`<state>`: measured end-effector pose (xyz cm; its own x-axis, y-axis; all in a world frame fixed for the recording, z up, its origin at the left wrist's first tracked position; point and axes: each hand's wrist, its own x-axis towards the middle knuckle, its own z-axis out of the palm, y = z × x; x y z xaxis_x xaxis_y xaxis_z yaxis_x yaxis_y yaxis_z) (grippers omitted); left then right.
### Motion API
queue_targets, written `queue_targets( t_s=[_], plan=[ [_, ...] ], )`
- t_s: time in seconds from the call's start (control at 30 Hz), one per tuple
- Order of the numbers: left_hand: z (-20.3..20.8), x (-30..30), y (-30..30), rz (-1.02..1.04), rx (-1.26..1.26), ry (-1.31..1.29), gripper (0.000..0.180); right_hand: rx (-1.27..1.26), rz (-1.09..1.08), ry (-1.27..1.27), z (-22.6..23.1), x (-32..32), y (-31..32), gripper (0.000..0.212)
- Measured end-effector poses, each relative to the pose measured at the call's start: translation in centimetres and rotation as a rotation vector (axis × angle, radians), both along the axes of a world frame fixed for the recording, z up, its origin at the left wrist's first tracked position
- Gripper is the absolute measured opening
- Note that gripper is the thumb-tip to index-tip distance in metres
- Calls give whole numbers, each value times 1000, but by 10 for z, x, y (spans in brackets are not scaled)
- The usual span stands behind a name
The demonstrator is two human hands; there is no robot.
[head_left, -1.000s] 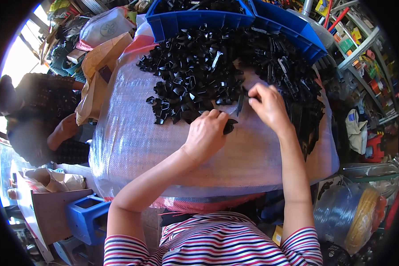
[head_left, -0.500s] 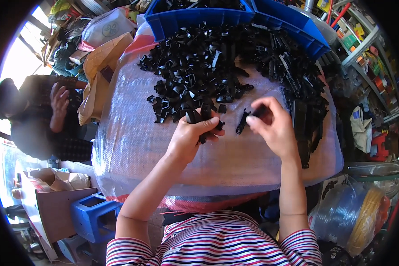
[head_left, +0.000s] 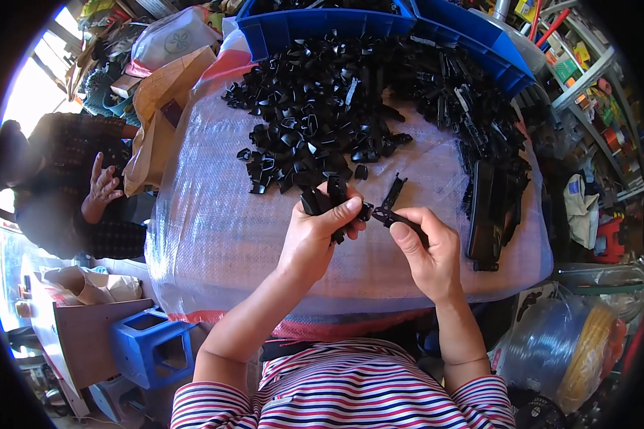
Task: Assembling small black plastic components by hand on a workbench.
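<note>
My left hand (head_left: 313,227) is closed around several small black plastic parts (head_left: 337,187), with the thumb pressed over them. A narrow black plastic strip (head_left: 406,221) is pinched between the thumb and fingers of my right hand (head_left: 431,256). Its tip comes up close to the parts in my left hand; whether they touch I cannot tell. Just beyond the right fingers, another slim black piece (head_left: 393,189) lies on the woven plastic sheet (head_left: 229,243). Past both hands spreads a pile of curved black clips (head_left: 308,129).
Longer black strips (head_left: 472,114) are heaped at the far right, with a long black housing (head_left: 486,214) nearer me. Blue bins (head_left: 322,34) stand at the back. To the left sits another person (head_left: 71,186), hand raised, near brown paper (head_left: 157,107) and a blue stool (head_left: 150,347).
My right hand has moved down and toward my left hand, bringing a black strip up near the parts held there. The other person's hand has lowered slightly.
</note>
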<state>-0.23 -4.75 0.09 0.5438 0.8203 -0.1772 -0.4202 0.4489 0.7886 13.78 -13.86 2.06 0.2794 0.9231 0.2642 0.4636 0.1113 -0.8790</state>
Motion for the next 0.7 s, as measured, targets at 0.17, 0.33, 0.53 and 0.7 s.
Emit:
queue_targets(
  t_s=[0.17, 0.33, 0.53, 0.7],
  plan=[
    [-2, 0, -2, 4, 168, 55, 14, -58, 23, 25, -2, 0, -2, 26],
    [1, 2, -13, 175, 543, 335, 10, -67, 14, 23, -7, -4, 0, 22],
    [-7, 3, -17, 314, 634, 369, 8, -3, -20, 132, -19, -27, 16, 18],
    [-3, -3, -13, 219, 45, -73, 26, -44, -18, 18, -10, -35, 33, 18]
  ],
)
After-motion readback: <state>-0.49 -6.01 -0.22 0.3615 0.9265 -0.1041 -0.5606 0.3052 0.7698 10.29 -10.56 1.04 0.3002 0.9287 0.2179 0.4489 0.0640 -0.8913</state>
